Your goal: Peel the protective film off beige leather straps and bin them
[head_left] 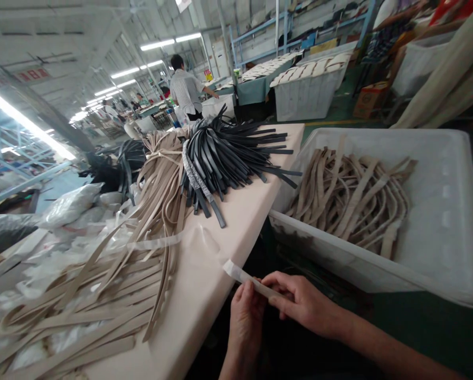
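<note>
A narrow beige strap [265, 290] is pinched between the fingers of both my hands, just off the table edge. Its far end is covered by whitish, see-through film [234, 269], from which a clear strip [157, 243] seems to run back over the table. My left hand [246, 319] grips the strap from below, close to the wrapped part. Further along it, my right hand [305, 305] closes thumb and fingers round the strap. Loose beige straps [105, 301] lie on the table to the left.
Bundled beige straps [163, 179] and dark straps [224, 153] lie on the cream tabletop [192, 316]. Clear plastic bags [70, 206] sit at the left. On the right stands a white bin [438, 227] holding beige strips [351, 195]. A person [187, 87] stands further back.
</note>
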A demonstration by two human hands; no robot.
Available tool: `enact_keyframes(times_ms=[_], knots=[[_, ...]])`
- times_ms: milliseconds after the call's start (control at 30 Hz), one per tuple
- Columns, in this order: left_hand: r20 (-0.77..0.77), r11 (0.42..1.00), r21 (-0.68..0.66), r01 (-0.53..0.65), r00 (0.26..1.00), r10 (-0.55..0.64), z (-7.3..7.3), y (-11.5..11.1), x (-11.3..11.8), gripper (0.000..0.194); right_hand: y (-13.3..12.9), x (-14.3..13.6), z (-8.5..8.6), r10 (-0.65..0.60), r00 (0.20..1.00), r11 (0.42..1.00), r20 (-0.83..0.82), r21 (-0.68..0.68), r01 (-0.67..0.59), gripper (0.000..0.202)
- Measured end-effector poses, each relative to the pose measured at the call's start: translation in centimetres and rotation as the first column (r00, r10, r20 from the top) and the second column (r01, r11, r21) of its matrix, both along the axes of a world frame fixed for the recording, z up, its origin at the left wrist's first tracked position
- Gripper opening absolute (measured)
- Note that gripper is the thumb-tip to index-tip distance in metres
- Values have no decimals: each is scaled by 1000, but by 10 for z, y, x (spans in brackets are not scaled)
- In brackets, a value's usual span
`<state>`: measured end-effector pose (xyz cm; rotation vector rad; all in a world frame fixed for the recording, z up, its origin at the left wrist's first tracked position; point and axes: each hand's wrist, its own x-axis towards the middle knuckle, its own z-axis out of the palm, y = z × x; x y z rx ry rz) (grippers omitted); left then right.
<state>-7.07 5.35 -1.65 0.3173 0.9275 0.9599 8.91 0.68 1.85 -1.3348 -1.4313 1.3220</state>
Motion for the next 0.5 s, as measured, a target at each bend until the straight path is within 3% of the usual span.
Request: enact_keyframes(times_ms=[100, 200, 300, 400, 500], knots=[[-28, 993, -73, -95, 995, 93, -2, 1, -3, 43, -34, 31, -11, 3, 997, 997, 77, -74, 3, 46], [-44, 998, -35, -48, 998, 47, -5, -5, -2, 41, -57, 47, -29, -55, 992, 987, 111, -141, 70, 48], [-43, 993, 69, 91, 995, -89, -8, -21, 7, 36, -48, 36, -34, -68, 991, 990, 117, -116, 82, 52], [-9, 967, 141, 210, 977, -211, -10, -33, 18, 40, -31, 21, -26, -76, 990, 996, 115, -30, 80, 56], [-28, 967, 173, 188, 982, -186, -17, -34, 22, 46, -39, 31, -30, -22, 995, 998, 92, -55, 27, 63]])
